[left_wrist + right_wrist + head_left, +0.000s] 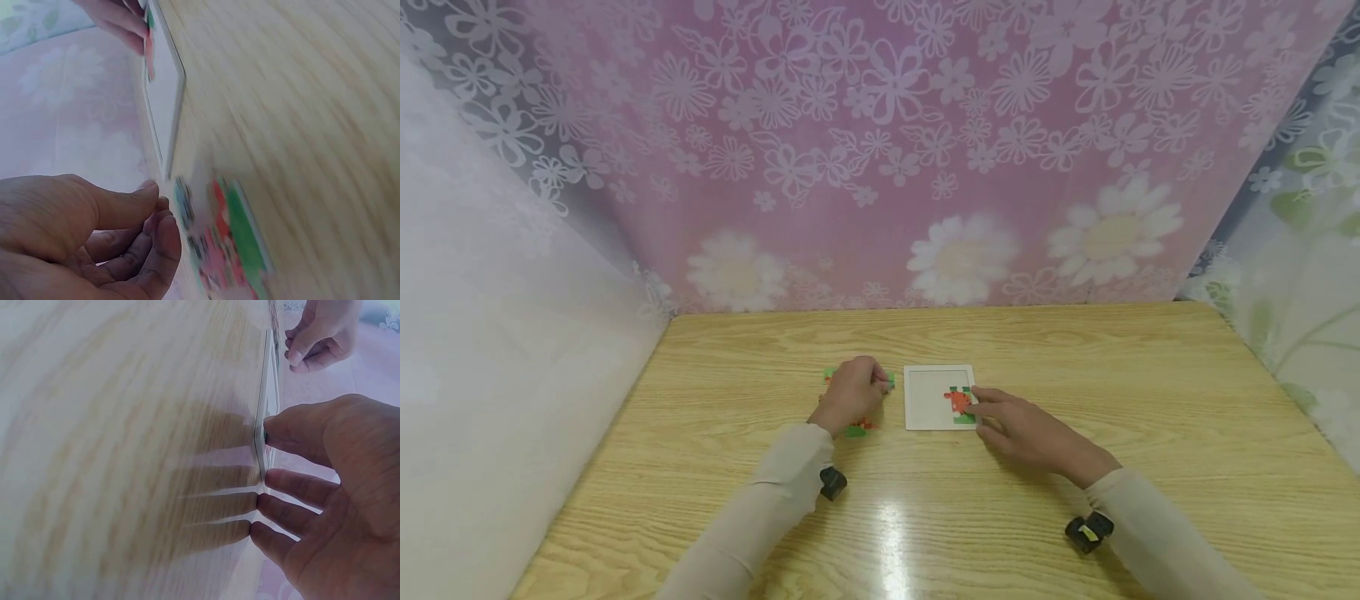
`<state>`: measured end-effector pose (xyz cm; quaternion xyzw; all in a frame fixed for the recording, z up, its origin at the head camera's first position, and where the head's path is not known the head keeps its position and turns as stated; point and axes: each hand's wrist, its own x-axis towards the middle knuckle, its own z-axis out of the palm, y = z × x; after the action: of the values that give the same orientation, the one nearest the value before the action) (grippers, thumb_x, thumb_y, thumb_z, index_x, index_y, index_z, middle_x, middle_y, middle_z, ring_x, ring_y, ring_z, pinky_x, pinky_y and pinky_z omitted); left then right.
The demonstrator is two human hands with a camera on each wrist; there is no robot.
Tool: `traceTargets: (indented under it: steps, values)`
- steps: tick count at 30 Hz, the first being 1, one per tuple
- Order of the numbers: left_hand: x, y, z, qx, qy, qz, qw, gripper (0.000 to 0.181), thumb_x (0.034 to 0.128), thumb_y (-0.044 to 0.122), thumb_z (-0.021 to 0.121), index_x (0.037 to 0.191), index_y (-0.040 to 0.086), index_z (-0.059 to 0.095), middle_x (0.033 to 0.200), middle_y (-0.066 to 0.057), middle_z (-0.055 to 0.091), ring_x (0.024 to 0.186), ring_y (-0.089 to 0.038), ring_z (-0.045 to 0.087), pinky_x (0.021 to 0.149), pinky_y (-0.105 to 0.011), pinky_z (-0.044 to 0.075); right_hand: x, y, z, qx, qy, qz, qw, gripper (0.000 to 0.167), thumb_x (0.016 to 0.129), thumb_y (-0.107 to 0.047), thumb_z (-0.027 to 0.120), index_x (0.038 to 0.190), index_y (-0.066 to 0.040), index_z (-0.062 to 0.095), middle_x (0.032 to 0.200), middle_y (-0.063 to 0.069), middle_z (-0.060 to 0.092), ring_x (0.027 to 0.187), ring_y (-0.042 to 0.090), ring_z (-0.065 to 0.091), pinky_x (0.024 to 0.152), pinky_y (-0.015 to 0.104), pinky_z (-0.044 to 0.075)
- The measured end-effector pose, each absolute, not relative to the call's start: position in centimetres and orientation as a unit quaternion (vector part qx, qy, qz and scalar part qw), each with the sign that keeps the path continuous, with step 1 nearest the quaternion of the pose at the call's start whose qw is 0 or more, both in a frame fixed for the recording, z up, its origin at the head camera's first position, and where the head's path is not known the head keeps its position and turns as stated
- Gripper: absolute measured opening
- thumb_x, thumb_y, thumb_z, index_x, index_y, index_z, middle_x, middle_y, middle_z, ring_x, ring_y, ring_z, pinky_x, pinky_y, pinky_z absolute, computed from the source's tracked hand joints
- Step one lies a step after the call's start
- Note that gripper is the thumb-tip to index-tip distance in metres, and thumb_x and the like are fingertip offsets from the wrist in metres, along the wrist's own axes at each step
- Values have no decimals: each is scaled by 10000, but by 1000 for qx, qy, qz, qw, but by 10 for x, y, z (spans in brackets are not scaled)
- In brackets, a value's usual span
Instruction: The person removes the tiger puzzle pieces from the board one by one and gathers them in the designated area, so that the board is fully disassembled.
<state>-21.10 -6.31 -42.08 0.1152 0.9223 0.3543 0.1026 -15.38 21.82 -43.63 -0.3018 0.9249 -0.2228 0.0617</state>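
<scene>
A white square puzzle tray (928, 404) lies on the table with joined red and green jigsaw pieces (959, 402) in its right part. My right hand (1026, 429) rests at the tray's right edge, fingertips touching the edge and the pieces. To the left of the tray, my left hand (852, 392) hovers over loose jigsaw pieces (855, 432), partly hiding them. Its fingers are curled, thumb against fingertips, and the left wrist view shows nothing between them. Close to those fingertips lies a small green piece (891, 380).
Both hands work over a light wood-grain table (760, 350). A pink flowered cloth (865, 167) hangs behind its far edge, with pale cloths at the left and right sides. Dark wrist cameras (832, 483) sit on both sleeves.
</scene>
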Motion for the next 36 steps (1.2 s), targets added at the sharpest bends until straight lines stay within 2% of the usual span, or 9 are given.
traceTargets:
  steps: [16, 30, 36]
  values:
    - [-207, -20, -425, 156, 921, 338, 111, 60, 985, 85, 676, 976, 28, 693, 888, -31, 659, 766, -144, 577, 704, -294, 505, -152, 218, -434, -297, 927, -221, 62, 354, 1024, -103, 596, 1352, 27, 622, 1469, 301, 470, 1332, 468, 479, 1017, 584, 448]
    - [-205, 4, -432, 171, 922, 330, 113, 74, 979, 91, 683, 991, 44, 740, 945, -27, 710, 827, -127, 630, 756, -298, 536, -154, 219, -435, -303, 921, -236, 68, 360, 1018, -70, 597, 1357, 51, 607, 1481, 319, 441, 1347, 481, 451, 1013, 587, 448]
    - [-206, 10, -433, 166, 922, 333, 113, 72, 970, 112, 704, 971, 55, 748, 920, -9, 712, 792, -105, 620, 729, -277, 530, -154, 219, -436, -307, 921, -230, 61, 365, 1008, -63, 607, 1354, 50, 610, 1468, 323, 454, 1330, 486, 469, 999, 586, 460]
